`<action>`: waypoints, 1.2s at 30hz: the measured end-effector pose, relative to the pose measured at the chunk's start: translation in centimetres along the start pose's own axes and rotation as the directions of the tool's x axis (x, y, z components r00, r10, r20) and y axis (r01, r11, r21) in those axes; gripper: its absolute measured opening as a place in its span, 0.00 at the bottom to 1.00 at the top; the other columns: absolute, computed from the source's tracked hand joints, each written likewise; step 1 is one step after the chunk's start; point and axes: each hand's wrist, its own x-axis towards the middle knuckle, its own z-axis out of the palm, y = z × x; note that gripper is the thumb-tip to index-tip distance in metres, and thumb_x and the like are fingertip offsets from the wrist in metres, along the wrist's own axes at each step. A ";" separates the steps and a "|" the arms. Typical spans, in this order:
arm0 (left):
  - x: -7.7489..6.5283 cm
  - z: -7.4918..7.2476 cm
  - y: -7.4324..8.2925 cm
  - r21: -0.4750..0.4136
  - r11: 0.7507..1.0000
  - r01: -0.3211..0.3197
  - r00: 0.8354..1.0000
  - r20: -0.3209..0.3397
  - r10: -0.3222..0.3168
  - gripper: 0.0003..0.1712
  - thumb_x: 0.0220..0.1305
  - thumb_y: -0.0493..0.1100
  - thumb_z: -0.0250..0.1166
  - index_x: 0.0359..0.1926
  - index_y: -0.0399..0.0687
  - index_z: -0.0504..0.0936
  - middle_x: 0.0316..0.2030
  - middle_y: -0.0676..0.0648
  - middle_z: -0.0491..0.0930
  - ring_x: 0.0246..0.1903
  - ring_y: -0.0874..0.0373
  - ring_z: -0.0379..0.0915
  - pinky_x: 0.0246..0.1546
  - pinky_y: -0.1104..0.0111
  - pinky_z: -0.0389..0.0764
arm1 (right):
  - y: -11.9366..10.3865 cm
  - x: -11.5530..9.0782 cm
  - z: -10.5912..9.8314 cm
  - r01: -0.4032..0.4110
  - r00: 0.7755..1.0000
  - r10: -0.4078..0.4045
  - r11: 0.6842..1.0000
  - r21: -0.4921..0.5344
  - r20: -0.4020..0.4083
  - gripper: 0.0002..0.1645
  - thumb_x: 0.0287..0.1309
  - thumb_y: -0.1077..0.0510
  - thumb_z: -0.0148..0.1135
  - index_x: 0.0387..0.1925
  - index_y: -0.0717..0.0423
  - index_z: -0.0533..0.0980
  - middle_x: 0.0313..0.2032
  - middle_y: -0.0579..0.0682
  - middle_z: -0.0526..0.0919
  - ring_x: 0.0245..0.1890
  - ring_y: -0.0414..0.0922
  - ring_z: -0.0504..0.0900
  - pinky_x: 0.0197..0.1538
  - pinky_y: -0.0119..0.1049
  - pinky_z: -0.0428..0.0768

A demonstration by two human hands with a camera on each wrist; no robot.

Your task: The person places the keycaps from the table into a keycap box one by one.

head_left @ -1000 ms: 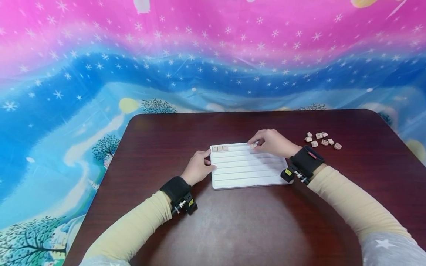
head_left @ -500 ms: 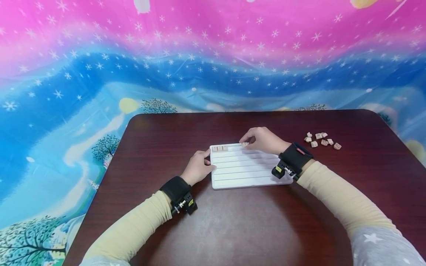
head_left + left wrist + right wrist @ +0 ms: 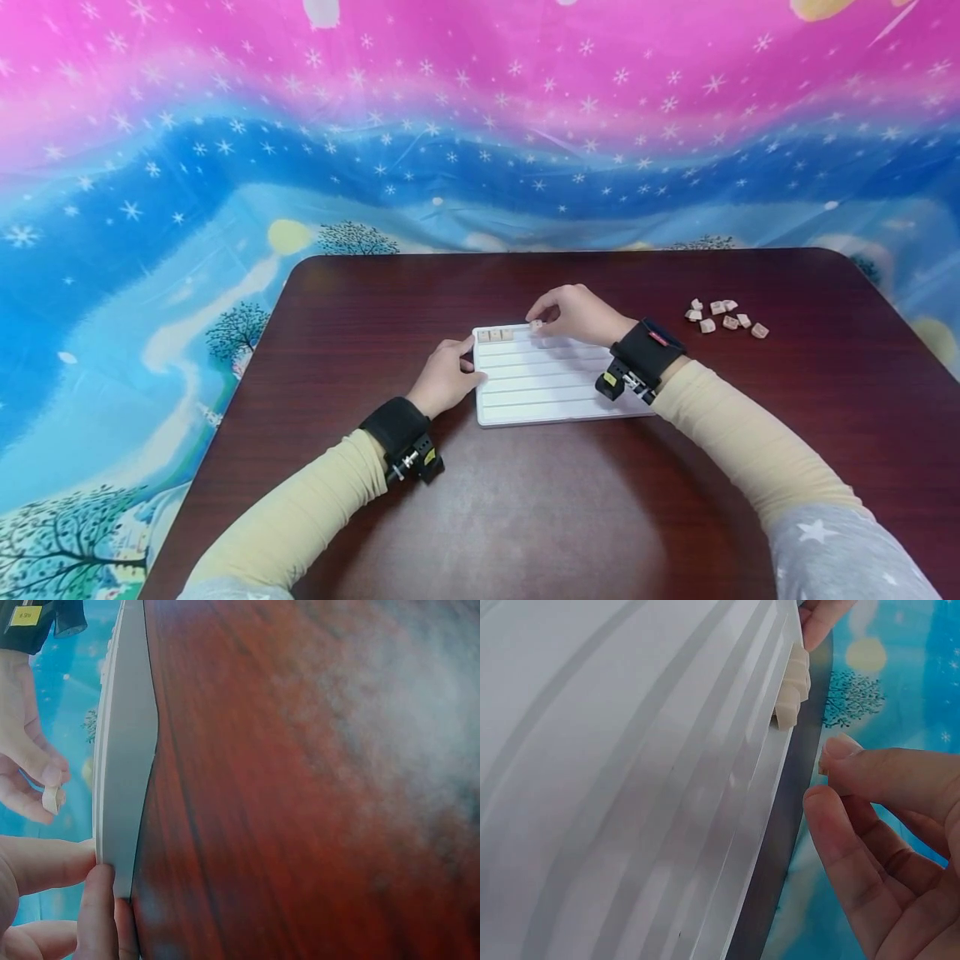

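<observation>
A white ridged tray (image 3: 555, 387) lies on the table, with three cream keycaps (image 3: 495, 335) side by side at the left of its far row. My left hand (image 3: 442, 377) holds the tray's left edge; in the left wrist view its fingertips meet the rim and side of the tray (image 3: 127, 750). Between thumb and fingertips, my right hand (image 3: 588, 317) pinches another cream keycap (image 3: 536, 326) over the far row, a short way right of those three. The right wrist view shows this keycap (image 3: 823, 763) mostly covered by the fingers.
Several loose keycaps (image 3: 726, 315) are scattered on the dark wooden table (image 3: 540, 508), right of the tray. Behind the table's far edge hangs a pink and blue snowflake cloth (image 3: 480, 150). Wrist cameras (image 3: 611, 382) are strapped to both wrists.
My right hand has moved left along the tray's far row with the pinched keycap, closer to the three keycaps. My left hand and the tray have stayed in place.
</observation>
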 end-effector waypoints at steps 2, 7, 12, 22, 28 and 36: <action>0.0 0.0 0.0 -0.001 1.000 0.003 1.000 0.005 -0.003 0.42 0.66 0.36 0.71 0.76 0.36 0.63 0.65 0.36 0.70 0.49 0.52 0.78 0.48 0.63 0.77 | -0.1 0.3 0.2 0.005 1.000 -0.005 1.000 -0.010 0.005 0.14 0.58 0.67 0.74 0.47 0.59 0.88 0.44 0.52 0.88 0.41 0.47 0.83 0.49 0.43 0.81; 0.0 0.0 0.0 -0.001 1.000 0.011 1.000 0.007 -0.011 0.42 0.66 0.36 0.71 0.76 0.36 0.63 0.65 0.36 0.70 0.48 0.52 0.78 0.47 0.63 0.78 | -0.5 1.0 0.7 0.016 0.999 -0.016 1.000 -0.027 0.029 0.15 0.58 0.66 0.74 0.48 0.60 0.87 0.45 0.52 0.88 0.40 0.47 0.83 0.48 0.43 0.81; -0.1 0.0 -0.1 0.002 1.000 0.008 1.000 0.009 -0.008 0.42 0.65 0.36 0.71 0.76 0.36 0.63 0.65 0.36 0.70 0.48 0.52 0.78 0.47 0.64 0.78 | -0.9 1.6 1.2 -0.020 0.998 0.022 0.999 -0.035 0.052 0.14 0.58 0.64 0.75 0.47 0.59 0.88 0.44 0.52 0.88 0.40 0.47 0.82 0.48 0.42 0.80; -0.1 -0.1 0.3 -0.003 1.000 0.004 1.000 0.010 -0.004 0.42 0.65 0.36 0.71 0.76 0.36 0.63 0.65 0.35 0.69 0.48 0.52 0.78 0.47 0.64 0.78 | -0.7 1.9 1.6 -0.037 0.998 0.039 0.999 -0.026 0.046 0.09 0.57 0.69 0.73 0.40 0.59 0.88 0.38 0.51 0.87 0.39 0.48 0.81 0.48 0.42 0.80; 0.0 -0.1 0.3 0.004 1.000 0.013 1.000 0.003 -0.013 0.42 0.65 0.36 0.71 0.76 0.37 0.63 0.66 0.36 0.69 0.48 0.52 0.78 0.47 0.65 0.77 | -0.6 2.0 1.7 -0.046 0.997 0.048 0.998 -0.034 0.067 0.13 0.55 0.71 0.73 0.43 0.60 0.87 0.40 0.53 0.87 0.39 0.48 0.81 0.47 0.42 0.80; 0.2 0.0 0.1 0.010 1.000 0.010 1.000 0.002 -0.010 0.42 0.65 0.36 0.71 0.76 0.37 0.64 0.65 0.36 0.70 0.48 0.53 0.77 0.48 0.65 0.77 | -1.1 2.4 1.9 -0.043 0.995 0.051 0.995 -0.093 0.090 0.13 0.57 0.67 0.74 0.45 0.60 0.87 0.43 0.53 0.87 0.41 0.47 0.81 0.49 0.42 0.79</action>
